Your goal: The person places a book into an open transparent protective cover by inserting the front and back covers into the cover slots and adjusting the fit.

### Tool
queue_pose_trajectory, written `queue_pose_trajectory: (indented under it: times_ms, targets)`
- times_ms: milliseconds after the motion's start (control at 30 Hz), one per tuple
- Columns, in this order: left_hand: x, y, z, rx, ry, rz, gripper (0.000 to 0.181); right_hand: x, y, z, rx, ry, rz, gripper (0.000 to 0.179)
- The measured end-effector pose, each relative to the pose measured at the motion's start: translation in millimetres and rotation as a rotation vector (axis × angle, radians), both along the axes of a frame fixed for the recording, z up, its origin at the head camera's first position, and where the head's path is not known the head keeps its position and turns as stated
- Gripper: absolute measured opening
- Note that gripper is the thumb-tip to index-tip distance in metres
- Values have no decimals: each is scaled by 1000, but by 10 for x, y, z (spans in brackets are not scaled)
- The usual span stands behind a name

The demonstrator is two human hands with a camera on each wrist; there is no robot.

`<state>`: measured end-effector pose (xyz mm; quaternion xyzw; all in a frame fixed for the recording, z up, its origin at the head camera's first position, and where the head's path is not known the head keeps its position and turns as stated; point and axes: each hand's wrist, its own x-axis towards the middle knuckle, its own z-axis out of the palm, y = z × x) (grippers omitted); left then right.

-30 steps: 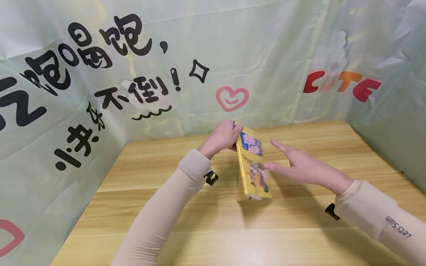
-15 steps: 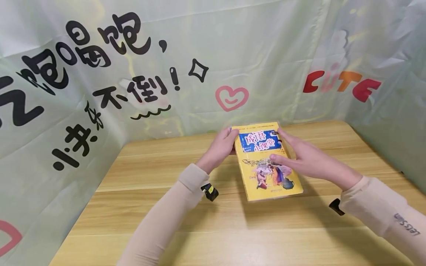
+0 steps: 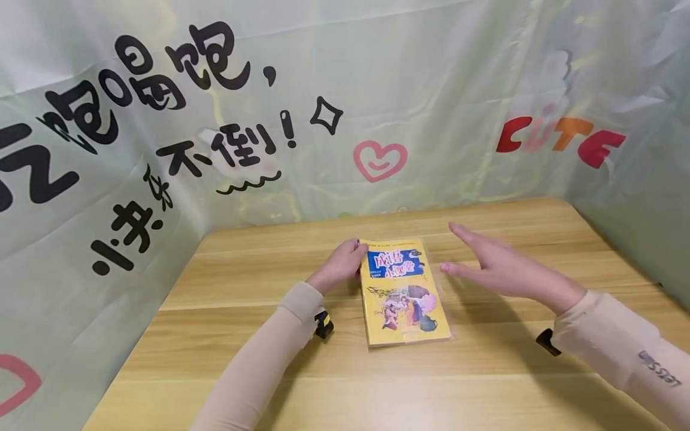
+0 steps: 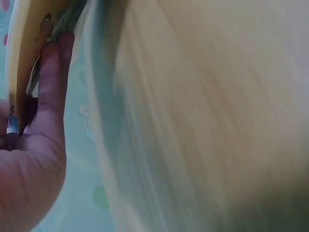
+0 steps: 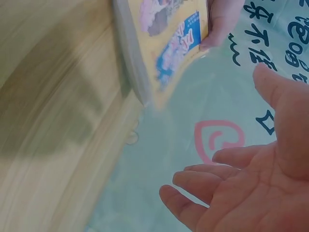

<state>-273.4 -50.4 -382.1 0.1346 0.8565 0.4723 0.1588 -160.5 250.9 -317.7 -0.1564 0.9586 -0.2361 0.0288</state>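
Observation:
A yellow paperback book (image 3: 404, 299) with a blue title panel and painted figures is front cover up near the middle of the table. My left hand (image 3: 339, 264) grips it by the upper left corner, thumb on the cover. In the left wrist view that hand (image 4: 46, 130) has its fingers against the book's underside. Whether the book lies fully flat is hard to tell. To the right of the book, my right hand (image 3: 507, 263) is held apart from it. The right wrist view shows this hand (image 5: 246, 183) with fingers spread and nothing in them.
The wood-grain table (image 3: 302, 395) extends around the book on all sides. A pale green printed cloth (image 3: 431, 108) hangs behind it and along both sides. Black wrist devices (image 3: 323, 325) sit at the cuffs of both sleeves.
The book has turned from edge-on to cover up and come down toward the table. My right hand touched its right side half a second ago and has since let go. My left hand keeps its grip.

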Motion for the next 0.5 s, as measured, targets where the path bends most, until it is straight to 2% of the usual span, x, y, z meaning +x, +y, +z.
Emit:
queue_pose_trajectory:
  times_ms: [200,333,500]
  targets:
    - [-1,-3,-25,-175,28,-19,38,3,-25,-55,13,-8,23,99]
    - [5,1,-18,-218,-9,-37,40,-10,-37,-83,21,-30,19,101]
    - [-1,31,-21,-282,-35,-26,46,-23,-51,-107,17,-71,10,101]
